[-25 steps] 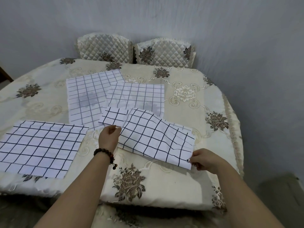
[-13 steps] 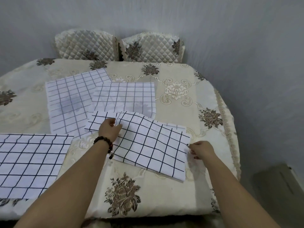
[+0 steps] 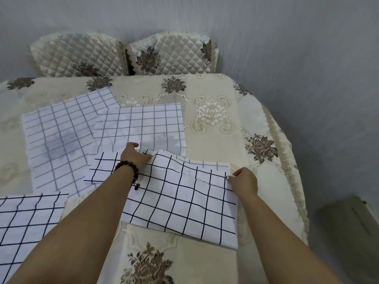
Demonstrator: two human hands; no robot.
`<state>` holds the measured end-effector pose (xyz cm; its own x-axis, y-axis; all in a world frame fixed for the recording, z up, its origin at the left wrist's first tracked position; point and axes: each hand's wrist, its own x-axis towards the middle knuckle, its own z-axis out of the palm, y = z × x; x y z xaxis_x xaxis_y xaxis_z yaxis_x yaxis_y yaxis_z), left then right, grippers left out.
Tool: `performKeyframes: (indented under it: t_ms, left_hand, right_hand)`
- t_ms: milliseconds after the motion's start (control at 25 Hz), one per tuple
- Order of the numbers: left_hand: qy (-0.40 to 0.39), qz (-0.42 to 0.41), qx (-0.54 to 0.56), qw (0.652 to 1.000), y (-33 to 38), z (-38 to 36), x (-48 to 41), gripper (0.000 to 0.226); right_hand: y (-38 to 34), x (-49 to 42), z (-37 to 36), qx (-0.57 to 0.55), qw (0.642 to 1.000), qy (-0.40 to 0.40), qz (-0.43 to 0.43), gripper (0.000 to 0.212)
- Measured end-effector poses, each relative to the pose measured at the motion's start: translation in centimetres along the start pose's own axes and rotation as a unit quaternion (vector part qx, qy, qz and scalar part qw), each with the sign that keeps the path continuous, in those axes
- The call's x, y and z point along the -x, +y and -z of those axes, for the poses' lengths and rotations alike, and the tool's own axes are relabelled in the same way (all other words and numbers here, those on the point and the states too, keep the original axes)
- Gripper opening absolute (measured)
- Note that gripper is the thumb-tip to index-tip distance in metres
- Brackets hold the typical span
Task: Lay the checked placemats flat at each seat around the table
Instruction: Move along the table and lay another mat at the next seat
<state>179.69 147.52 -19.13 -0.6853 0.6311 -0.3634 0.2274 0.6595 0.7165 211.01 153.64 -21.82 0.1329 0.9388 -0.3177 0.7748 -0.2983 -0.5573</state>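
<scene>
A white placemat with bold dark checks (image 3: pixel 184 201) lies in front of me, its far edge lifted into a ripple. My left hand (image 3: pixel 134 155), with a bead bracelet on the wrist, pinches its far left edge. My right hand (image 3: pixel 244 181) pinches its far right corner. Under its left end another dark-checked placemat (image 3: pixel 102 167) sticks out. Two paler grey-checked placemats (image 3: pixel 61 140) (image 3: pixel 147 124) lie overlapping further back. A dark-checked placemat (image 3: pixel 26 224) lies flat at the near left.
The round table (image 3: pixel 215 95) wears a cream floral cloth with a lace fringe on the right. Two quilted chair backs (image 3: pixel 78 54) (image 3: pixel 172 52) stand against the grey wall behind. A dark box (image 3: pixel 348 228) sits on the floor at the right.
Both hands have slid along the top dark-checked placemat toward its far edge, which now lifts in a ripple. My view has moved closer and to the right.
</scene>
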Motion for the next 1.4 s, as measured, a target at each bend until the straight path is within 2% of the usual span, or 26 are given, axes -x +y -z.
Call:
performKeyframes:
  t_ms: [80, 200, 240, 400, 520, 800, 1080, 1280, 1400]
  left_hand:
    - [0.01, -0.001, -0.009, 1.0, -0.1, 0.3, 0.0, 0.057]
    - [0.008, -0.014, -0.008, 1.0, -0.1, 0.9, 0.3, 0.019]
    - [0.01, -0.015, 0.009, 1.0, 0.0, 1.3, 0.5, 0.015]
    - [0.038, -0.034, 0.078, 0.996, 0.4, 3.7, 0.7, 0.027]
    - [0.056, -0.053, 0.136, 0.988, 1.8, 5.8, 1.1, 0.025]
    - [0.083, -0.119, 0.241, 0.96, 7.5, 13.1, 2.4, 0.009]
    - [0.127, -0.237, 0.291, 0.918, 16.5, 21.5, 6.4, 0.013]
    - [0.143, -0.303, 0.32, 0.886, 19.7, 25.6, 10.1, 0.025]
    - [0.138, -0.327, 0.352, 0.866, 20.2, 26.5, 12.5, 0.014]
  right_hand:
    - [-0.2, -0.2, 0.2, 0.001, 1.0, -0.009, 0.005, 0.013]
    - [-0.5, -0.4, 0.6, -0.052, 0.998, -0.01, 0.016, 0.014]
    - [-0.8, -0.5, 1.0, -0.08, 0.996, -0.009, 0.022, 0.014]
    - [-3.1, -0.9, 3.4, -0.241, 0.969, -0.037, 0.039, 0.006]
    - [-6.0, -1.4, 5.6, -0.306, 0.948, -0.062, 0.059, 0.014]
    - [-14.2, -1.2, 12.8, -0.408, 0.896, -0.087, 0.152, 0.002]
    - [-23.2, 2.0, 22.2, -0.493, 0.828, -0.038, 0.264, 0.009]
    - [-25.3, 5.4, 27.3, -0.528, 0.779, -0.032, 0.337, 0.013]
    - [-24.7, 7.2, 29.1, -0.547, 0.76, -0.038, 0.35, 0.013]
